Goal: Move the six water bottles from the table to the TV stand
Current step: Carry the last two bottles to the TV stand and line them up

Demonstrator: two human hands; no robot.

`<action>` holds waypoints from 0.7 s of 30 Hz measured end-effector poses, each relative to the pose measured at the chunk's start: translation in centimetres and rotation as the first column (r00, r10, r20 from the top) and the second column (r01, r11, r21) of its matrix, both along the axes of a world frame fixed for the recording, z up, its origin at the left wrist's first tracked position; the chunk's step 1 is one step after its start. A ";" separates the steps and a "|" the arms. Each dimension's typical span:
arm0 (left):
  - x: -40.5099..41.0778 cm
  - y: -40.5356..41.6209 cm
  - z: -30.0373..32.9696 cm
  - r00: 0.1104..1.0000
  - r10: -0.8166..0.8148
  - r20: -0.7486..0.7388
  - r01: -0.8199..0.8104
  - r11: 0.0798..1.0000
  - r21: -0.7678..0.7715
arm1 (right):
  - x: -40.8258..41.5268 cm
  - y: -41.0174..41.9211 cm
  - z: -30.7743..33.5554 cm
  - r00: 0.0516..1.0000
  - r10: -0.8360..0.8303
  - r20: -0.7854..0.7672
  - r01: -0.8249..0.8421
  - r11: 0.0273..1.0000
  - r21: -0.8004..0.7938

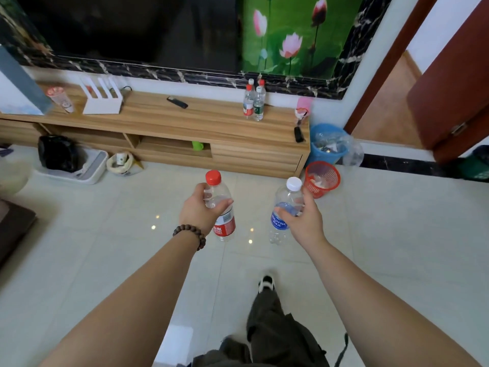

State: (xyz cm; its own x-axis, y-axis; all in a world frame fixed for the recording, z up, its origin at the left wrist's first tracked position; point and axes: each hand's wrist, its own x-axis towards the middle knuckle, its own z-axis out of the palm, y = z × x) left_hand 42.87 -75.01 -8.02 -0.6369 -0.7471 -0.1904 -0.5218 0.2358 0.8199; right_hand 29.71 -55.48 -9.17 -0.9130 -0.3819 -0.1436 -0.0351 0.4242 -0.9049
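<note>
My left hand (198, 211) grips a clear water bottle with a red cap and red label (221, 207), held upright over the tiled floor. My right hand (304, 221) grips a clear bottle with a white cap and blue label (284, 210), also upright. Ahead stands the wooden TV stand (185, 120). Several water bottles (254, 102) with red and white caps stand close together on its top towards the right end. The table is out of view.
On the stand lie a remote (177, 102), a white router (102, 98), a cup (59, 98) and a dark object (299, 133) at the right edge. A blue bin (328, 144) and a red basket (321, 178) stand on the floor right of it. An open door (449, 88) is at the right.
</note>
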 end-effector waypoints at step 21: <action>-37.9 -22.0 -1.5 0.990 0.021 0.139 -0.016 0.999 -0.036 | -37.8 -22.6 -0.8 0.997 0.045 0.061 -0.045 0.999 -0.012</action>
State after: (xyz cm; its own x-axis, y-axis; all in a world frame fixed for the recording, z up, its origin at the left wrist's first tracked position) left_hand 4.99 -97.02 -9.54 -0.5917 -0.7663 -0.2504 -0.6350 0.2517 0.7304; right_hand -8.05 -78.11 -9.94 -0.8846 -0.4242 -0.1941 0.0015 0.4135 -0.9105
